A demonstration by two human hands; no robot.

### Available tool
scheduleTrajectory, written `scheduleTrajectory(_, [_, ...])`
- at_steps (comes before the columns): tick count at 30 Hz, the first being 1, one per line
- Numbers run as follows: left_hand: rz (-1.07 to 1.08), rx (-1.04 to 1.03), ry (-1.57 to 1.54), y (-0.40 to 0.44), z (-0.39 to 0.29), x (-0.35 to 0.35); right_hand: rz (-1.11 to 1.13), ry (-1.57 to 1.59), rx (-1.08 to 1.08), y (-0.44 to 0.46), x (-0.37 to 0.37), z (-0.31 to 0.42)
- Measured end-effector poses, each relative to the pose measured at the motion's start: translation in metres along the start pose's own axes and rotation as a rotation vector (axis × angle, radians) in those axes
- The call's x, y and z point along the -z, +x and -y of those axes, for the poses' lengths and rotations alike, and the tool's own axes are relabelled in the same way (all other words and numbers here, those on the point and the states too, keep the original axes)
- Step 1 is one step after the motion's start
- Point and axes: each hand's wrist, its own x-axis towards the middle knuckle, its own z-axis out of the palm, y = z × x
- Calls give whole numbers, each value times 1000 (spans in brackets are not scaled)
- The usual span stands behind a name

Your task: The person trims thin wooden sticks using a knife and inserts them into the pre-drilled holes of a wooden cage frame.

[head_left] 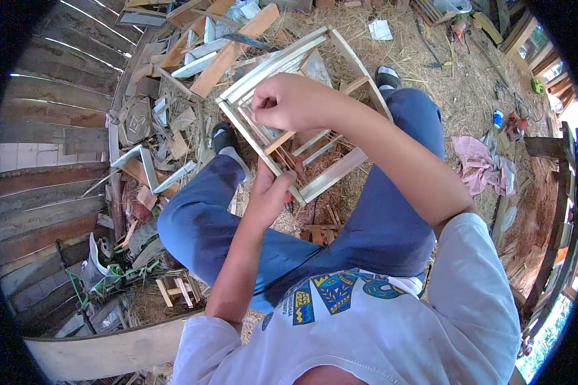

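A rectangular frame of pale wood [332, 175], with inner slats, is tilted between my knees. My left hand [273, 189] grips its near left edge, with the thumb on top and the fingers partly hidden behind the rail. Over the upper left part of the frame is my right hand [292, 102], its fingers curled closed. Whether anything is in those fingers does not show. The forearm of that arm passes across the frame's right side and covers part of it.
Loose boards [237, 48] and scraps are piled at the far left. A small slatted wooden piece [178, 289] lies at lower left. Pink cloth [475, 163], a blue can [498, 118] and a red tool [515, 126] are on the straw-covered ground at right. Plank walls stand left.
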Motion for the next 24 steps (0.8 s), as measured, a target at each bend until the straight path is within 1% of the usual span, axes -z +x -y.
scheduleTrajectory(1, [4, -38, 105, -2, -2, -1, 43, -10, 50, 1, -1, -2])
scheduleTrajectory(2, [7, -75, 209, -2, -4, -2, 42, -11, 51, 2, -1, -5])
scheduleTrajectory(4, [6, -76, 218, -2, -2, -1, 53, 39, -27, 0, -1, -1])
scheduleTrajectory(5, [4, -78, 226, -1, -1, 0, 51, 38, -27, -1, -1, -1])
scheduleTrajectory(7, [-16, -69, 179, 0, 0, -1, -111, 44, 87, -2, -1, -1])
scheduleTrajectory(8, [-36, -57, 132, 0, 1, -2, -113, 42, 88, -2, 1, -2])
scheduleTrajectory(9, [-34, -58, 131, -1, -2, -5, -184, 160, 120, -1, 4, -1])
scheduleTrajectory(10, [-80, -46, 80, -1, -6, -9, -254, 277, 153, 0, 7, -1])
scheduleTrajectory(11, [-127, -33, 28, -1, -8, -11, -356, 311, 203, -3, 9, -1])
scheduleTrajectory(12, [-129, -35, 26, -1, -8, -11, -354, 310, 204, -5, 13, -1])
scheduleTrajectory(14, [-181, -54, 72, 4, -7, -10, -481, 182, 182, -9, 27, -3])
scheduleTrajectory(16, [-201, -94, 149, 10, -2, -6, -488, 135, 229, -16, 39, -6])
scheduleTrajectory(17, [-204, -128, 209, 12, 0, -5, -558, 31, 234, -17, 43, -7])
scheduleTrajectory(18, [-209, -133, 206, 11, -4, -7, -627, -75, 241, -19, 48, -7])
scheduleTrajectory(19, [-229, -177, 287, 10, -11, -11, -639, -95, 206, -23, 52, -3])
scheduleTrajectory(20, [-250, -221, 368, 10, -15, -13, -633, -99, 216, -23, 56, -5])
scheduleTrajectory(21, [-258, -229, 364, 10, -15, -14, -665, -120, 244, -23, 59, -8])
scheduleTrajectory(23, [-245, -151, 239, 12, -17, -15, -690, -147, 287, -23, 65, -13])
scheduleTrajectory(24, [-255, -162, 232, 12, -21, -17, -764, -290, 290, -24, 69, -15])
